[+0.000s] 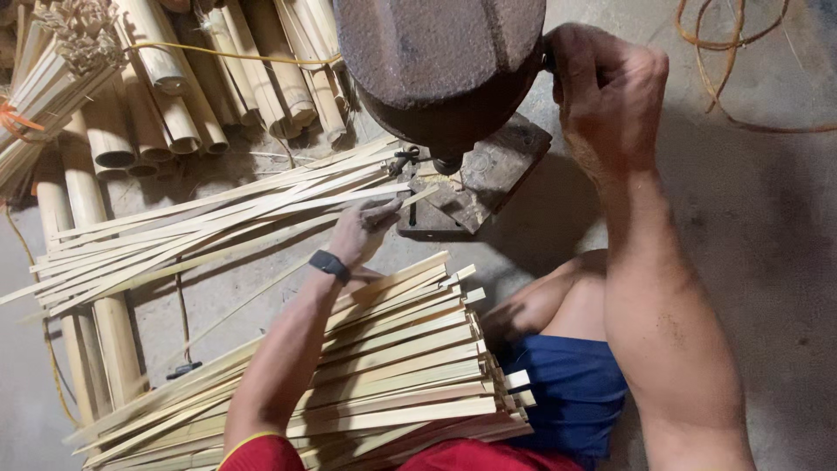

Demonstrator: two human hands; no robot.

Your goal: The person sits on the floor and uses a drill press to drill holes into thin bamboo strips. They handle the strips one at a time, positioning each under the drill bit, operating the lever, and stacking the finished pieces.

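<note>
Left hand (362, 231) pinches one bamboo slat (261, 205), fingers closed on its right end, just beside the press base (479, 179). The slat's tip pokes out past the fingers toward the punch tip (447, 164); can't tell if it's touching the base plate. Black band (329, 263) on the left wrist.

Slat's long axis runs left-right, slightly tilted: right end far, at the press, left end nearer, trailing off toward the left edge. It lies in the fanned slat pile (174, 235) on the floor left of the press, all slats roughly parallel to it.

Right hand (610, 96) is clenched on something at the right side of the rusty press head (440, 61); the grasped part is mostly hidden by the fingers, so can't tell what it is.

No real containers. What's grouped:
- Near stack (410, 366) of slats resting across the lap, cut ends squared at right, long axis left-right, left ends nearer. The left forearm crosses over it.
- Bamboo tubes (174, 96) far left, lying side by side, open ends facing near.
- Tied bundle (52, 78) of thin strips at far left corner, with an orange tie.

Blue shorts (567, 388) near right, red shirt hem at the bottom edge. Orange cord (724, 52) looped on the concrete floor (767, 244), far right.
</note>
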